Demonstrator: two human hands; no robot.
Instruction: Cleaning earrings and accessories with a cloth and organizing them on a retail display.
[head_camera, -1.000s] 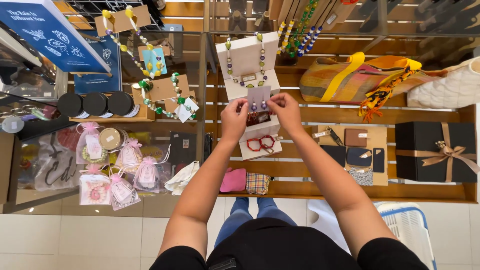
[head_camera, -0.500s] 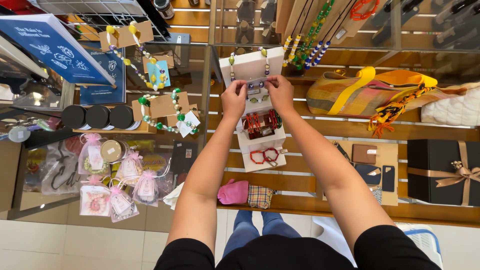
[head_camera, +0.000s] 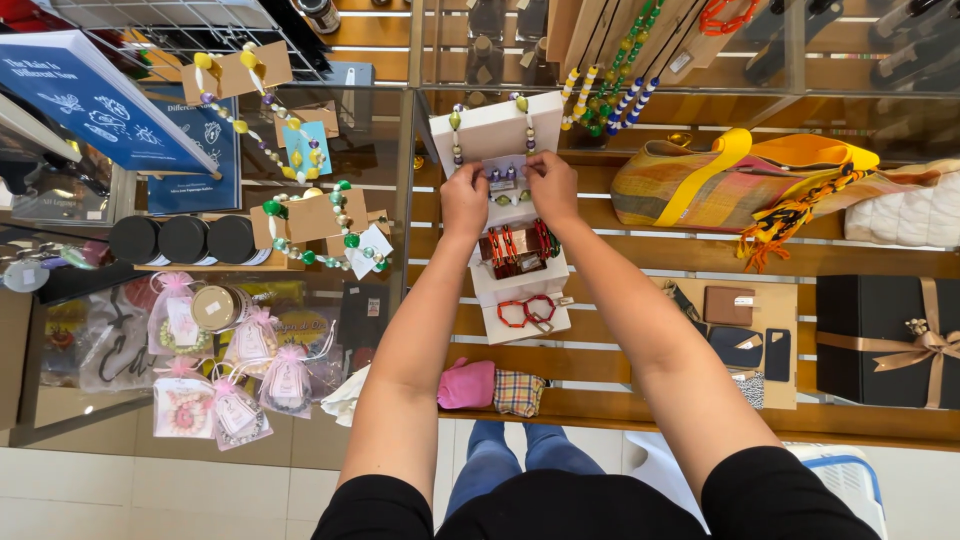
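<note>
My left hand (head_camera: 465, 200) and my right hand (head_camera: 550, 185) both pinch a small white card with earrings (head_camera: 505, 181), held against the lower part of a white display stand with a beaded necklace (head_camera: 495, 130). Just below my hands sit a white stand with red and black bracelets (head_camera: 518, 248) and a lower white stand with red-framed rings or loops (head_camera: 527, 311).
Wooden slatted shelves (head_camera: 640, 360) carry a striped woven bag (head_camera: 730, 180), a black gift box with a ribbon (head_camera: 885, 340), small wallets (head_camera: 740, 330) and folded cloths (head_camera: 495, 388). To the left a glass case (head_camera: 200, 330) holds pouches, tins, necklaces and blue books (head_camera: 90, 95).
Both hands have moved up and away from me with the earring card, from over the bracelet stand to the foot of the necklace stand.
</note>
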